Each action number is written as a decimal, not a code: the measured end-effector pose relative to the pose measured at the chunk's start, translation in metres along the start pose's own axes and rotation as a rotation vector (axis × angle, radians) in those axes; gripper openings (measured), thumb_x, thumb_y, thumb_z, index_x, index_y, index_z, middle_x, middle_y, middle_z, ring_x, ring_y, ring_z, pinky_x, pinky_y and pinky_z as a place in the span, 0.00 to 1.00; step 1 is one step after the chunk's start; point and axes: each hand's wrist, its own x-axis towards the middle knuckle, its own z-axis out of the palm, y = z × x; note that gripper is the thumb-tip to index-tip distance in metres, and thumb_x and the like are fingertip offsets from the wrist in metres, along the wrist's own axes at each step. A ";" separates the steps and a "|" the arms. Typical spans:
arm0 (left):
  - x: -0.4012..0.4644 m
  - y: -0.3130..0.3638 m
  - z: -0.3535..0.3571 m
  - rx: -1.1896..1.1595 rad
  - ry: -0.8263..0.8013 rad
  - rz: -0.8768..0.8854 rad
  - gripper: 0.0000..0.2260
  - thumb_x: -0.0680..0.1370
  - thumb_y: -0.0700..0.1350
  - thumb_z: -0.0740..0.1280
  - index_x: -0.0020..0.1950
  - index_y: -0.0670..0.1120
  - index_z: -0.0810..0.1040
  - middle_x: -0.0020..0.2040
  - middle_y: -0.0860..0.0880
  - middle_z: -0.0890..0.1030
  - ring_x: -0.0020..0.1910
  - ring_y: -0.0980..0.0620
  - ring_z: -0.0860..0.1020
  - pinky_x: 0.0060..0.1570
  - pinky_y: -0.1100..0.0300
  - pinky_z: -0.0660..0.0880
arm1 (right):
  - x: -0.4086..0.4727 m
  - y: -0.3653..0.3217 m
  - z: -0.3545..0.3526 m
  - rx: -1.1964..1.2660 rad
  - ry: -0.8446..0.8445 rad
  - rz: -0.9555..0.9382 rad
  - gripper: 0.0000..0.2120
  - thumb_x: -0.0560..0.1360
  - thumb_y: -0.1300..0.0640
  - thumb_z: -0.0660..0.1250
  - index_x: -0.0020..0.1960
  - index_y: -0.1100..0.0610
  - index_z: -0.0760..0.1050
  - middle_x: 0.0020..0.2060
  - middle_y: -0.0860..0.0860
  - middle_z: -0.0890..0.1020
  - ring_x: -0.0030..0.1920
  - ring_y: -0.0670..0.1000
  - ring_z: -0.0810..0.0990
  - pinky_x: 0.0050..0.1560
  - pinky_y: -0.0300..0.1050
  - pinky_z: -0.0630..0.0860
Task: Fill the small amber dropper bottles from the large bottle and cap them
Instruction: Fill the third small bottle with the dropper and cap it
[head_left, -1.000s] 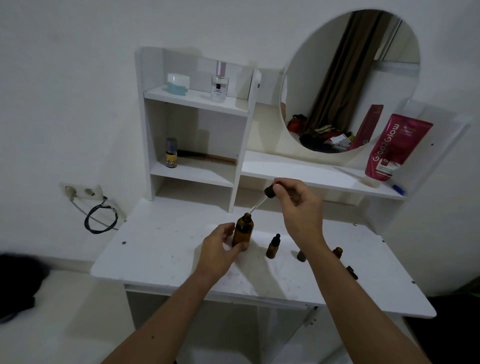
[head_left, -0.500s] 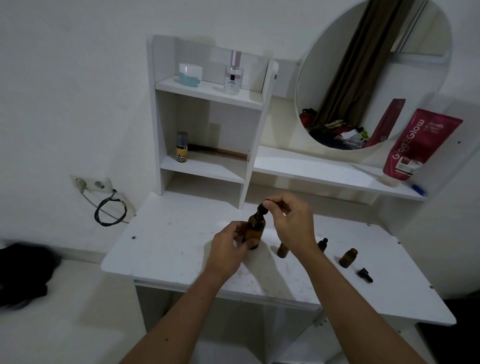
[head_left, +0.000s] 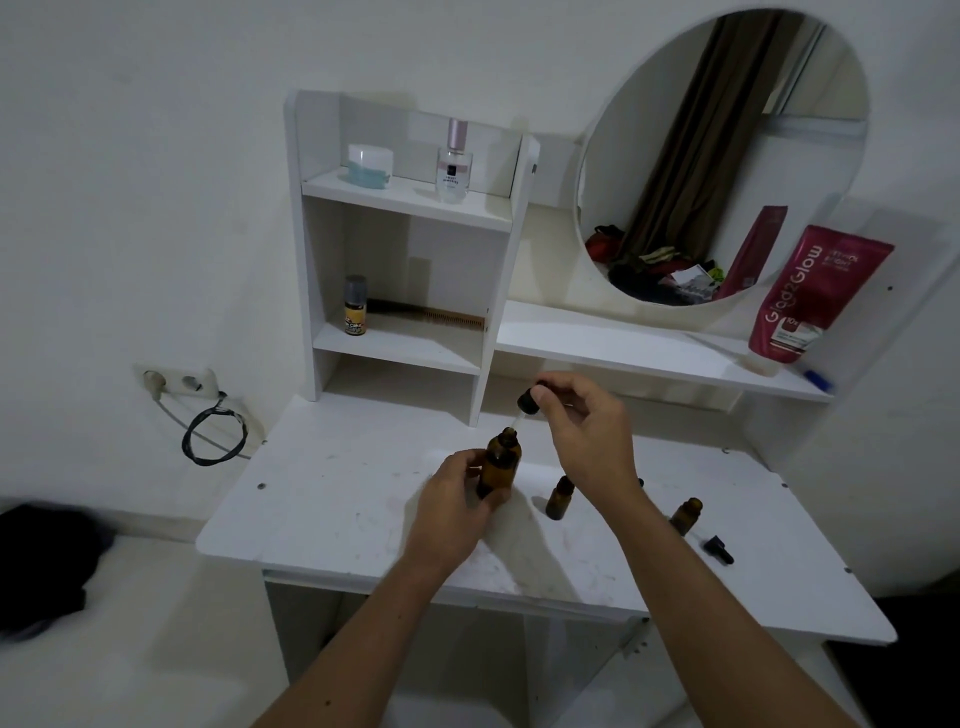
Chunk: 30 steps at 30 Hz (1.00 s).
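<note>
The dropper (head_left: 529, 402) has come up out of the large bottle (head_left: 500, 463) since half a second ago, when its cap sat at the bottle's mouth; now the glass tip is just at or just above the opening, the black bulb pinched in the fingers (head_left: 545, 399) of the right hand (head_left: 587, 431). The left hand (head_left: 457, 501) wraps the large bottle's lower body, holding it upright on the counter (head_left: 332, 499), near its middle.

The risk, as I judge it: a squeeze on the bulb while travelling would drip liquid onto the counter, and the right forearm passes close over the small bottle (head_left: 559, 498) just right of the large one, so a low sweep could knock it down. A second small bottle (head_left: 687, 515) stands farther right, open, with a loose dropper cap (head_left: 719, 550) lying near it. A third, dark-capped, is mostly hidden behind the right wrist.

How much liquid any bottle holds cannot be told; the amber glass is too dark.
</note>
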 end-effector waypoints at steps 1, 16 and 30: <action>-0.001 0.000 0.000 -0.007 0.017 -0.006 0.28 0.75 0.53 0.76 0.73 0.51 0.72 0.65 0.56 0.77 0.61 0.56 0.76 0.65 0.58 0.74 | 0.002 -0.004 -0.004 0.024 0.013 -0.002 0.09 0.81 0.58 0.71 0.60 0.54 0.84 0.51 0.46 0.87 0.55 0.43 0.85 0.60 0.37 0.80; -0.045 0.027 0.045 -0.174 0.087 0.055 0.19 0.73 0.48 0.79 0.59 0.51 0.75 0.51 0.56 0.79 0.50 0.58 0.79 0.49 0.72 0.75 | -0.009 -0.004 -0.076 0.131 0.166 -0.058 0.07 0.81 0.60 0.71 0.58 0.54 0.84 0.51 0.47 0.87 0.55 0.44 0.86 0.59 0.36 0.80; -0.054 0.073 0.162 -0.117 -0.267 0.214 0.25 0.77 0.55 0.74 0.72 0.52 0.74 0.67 0.56 0.79 0.64 0.61 0.77 0.67 0.58 0.75 | -0.053 0.071 -0.192 -0.024 0.393 0.103 0.06 0.80 0.59 0.72 0.55 0.52 0.84 0.46 0.42 0.87 0.50 0.42 0.87 0.56 0.38 0.82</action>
